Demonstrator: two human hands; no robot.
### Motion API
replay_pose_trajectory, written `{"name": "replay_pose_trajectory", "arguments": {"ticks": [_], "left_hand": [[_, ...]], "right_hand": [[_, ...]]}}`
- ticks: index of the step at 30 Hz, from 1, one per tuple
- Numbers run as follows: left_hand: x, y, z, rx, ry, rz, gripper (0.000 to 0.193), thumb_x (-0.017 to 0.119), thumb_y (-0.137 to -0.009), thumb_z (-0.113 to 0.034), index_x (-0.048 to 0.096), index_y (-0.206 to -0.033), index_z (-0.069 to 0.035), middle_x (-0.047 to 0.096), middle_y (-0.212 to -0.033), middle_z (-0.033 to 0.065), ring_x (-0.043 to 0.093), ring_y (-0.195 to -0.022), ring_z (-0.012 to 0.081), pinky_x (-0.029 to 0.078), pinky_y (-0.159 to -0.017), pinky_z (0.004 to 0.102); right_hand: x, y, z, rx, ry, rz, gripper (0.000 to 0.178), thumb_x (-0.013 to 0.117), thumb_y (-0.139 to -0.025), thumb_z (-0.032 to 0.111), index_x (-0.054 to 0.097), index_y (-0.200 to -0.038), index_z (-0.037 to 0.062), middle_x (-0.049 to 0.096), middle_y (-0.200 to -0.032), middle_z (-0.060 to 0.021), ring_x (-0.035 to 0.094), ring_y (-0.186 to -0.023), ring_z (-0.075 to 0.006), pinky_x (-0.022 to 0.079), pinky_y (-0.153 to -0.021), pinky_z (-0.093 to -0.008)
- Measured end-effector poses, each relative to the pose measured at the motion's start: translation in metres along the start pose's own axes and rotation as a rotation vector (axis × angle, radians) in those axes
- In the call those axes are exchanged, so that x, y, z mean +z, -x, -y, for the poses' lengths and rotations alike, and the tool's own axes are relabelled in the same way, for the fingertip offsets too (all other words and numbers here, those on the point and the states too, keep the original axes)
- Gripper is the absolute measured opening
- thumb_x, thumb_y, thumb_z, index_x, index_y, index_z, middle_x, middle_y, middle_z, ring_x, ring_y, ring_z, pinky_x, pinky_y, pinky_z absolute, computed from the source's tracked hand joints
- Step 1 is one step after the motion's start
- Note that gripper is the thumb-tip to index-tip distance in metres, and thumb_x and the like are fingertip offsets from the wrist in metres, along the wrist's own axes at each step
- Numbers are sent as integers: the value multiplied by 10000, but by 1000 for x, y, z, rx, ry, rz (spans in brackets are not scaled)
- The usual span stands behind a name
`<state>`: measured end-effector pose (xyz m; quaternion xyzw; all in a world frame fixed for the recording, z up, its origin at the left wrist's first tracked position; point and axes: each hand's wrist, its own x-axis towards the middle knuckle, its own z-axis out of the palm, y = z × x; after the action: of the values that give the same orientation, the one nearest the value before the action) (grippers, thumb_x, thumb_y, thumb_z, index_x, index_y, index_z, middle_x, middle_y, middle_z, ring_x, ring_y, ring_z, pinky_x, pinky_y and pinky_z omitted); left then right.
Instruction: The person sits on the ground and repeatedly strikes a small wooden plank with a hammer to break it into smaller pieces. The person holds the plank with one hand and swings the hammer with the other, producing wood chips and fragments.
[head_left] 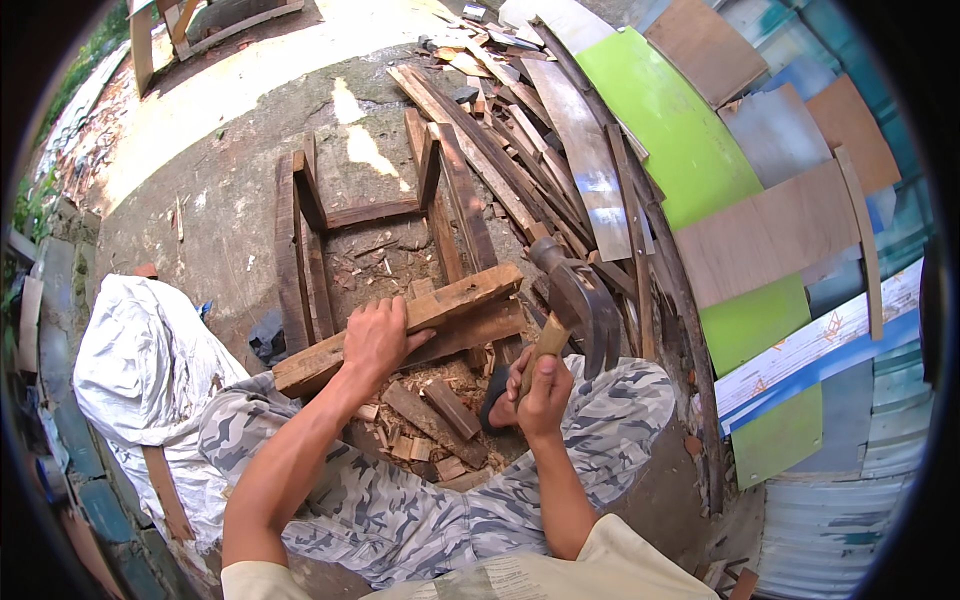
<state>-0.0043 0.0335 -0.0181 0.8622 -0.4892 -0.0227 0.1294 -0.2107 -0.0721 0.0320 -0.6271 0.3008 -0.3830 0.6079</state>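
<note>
My left hand (376, 345) grips a rough wooden beam (465, 294) from above, its thumb along the near side. The beam slants across my front, its right end farther from me. Another darker beam (470, 334) lies just under it, against its near side. In my right hand (543, 392) is a claw hammer (574, 304), held upright by its wooden handle. The hammer's head is raised to the right of the beams' ends, apart from them. Beyond the beams lies a frame of dark timber (375, 212) with several upright pieces.
Short wood offcuts (430, 412) and shavings lie between my legs in camouflage trousers (400, 525). A white sack (150, 365) stands at my left. A long pile of timber strips (510, 150) runs along the right, beside coloured panels (690, 150) against a corrugated sheet wall (850, 525).
</note>
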Motion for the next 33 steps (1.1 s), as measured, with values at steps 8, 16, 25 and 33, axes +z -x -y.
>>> {"name": "replay_pose_trajectory", "arguments": {"ticks": [8,16,25,33], "left_hand": [[0,-3,-2,22,24,-52,603,787,-800,-566,619,-963,-10,718,-905,167,713,-853,328,544,-747,426],[-1,-3,-3,23,14,-29,590,780,-811,-560,618,-958,-12,713,-903,158,709,-865,319,546,-748,424],[2,-4,4,27,-11,-58,587,770,-823,-557,623,-980,-11,705,-898,144,705,-868,303,549,-753,419],[0,-8,2,-2,20,2,613,754,-837,-585,620,-1003,-10,714,-922,149,708,-883,305,550,-767,419]], "right_hand": [[-13,-13,-85,369,420,55,558,506,-1058,523,587,-841,15,568,-640,-65,561,-546,-174,445,-521,-349],[9,13,-30,-66,-60,-40,547,478,-1062,541,534,-885,26,485,-666,-11,476,-536,-92,423,-468,-253],[-1,-8,-24,115,215,30,548,505,-1056,538,549,-823,43,487,-600,21,479,-488,-76,394,-446,-234],[-14,-3,-70,312,650,88,656,478,-1042,579,666,-1018,-49,652,-752,-245,669,-771,-413,500,-701,-485]]}}
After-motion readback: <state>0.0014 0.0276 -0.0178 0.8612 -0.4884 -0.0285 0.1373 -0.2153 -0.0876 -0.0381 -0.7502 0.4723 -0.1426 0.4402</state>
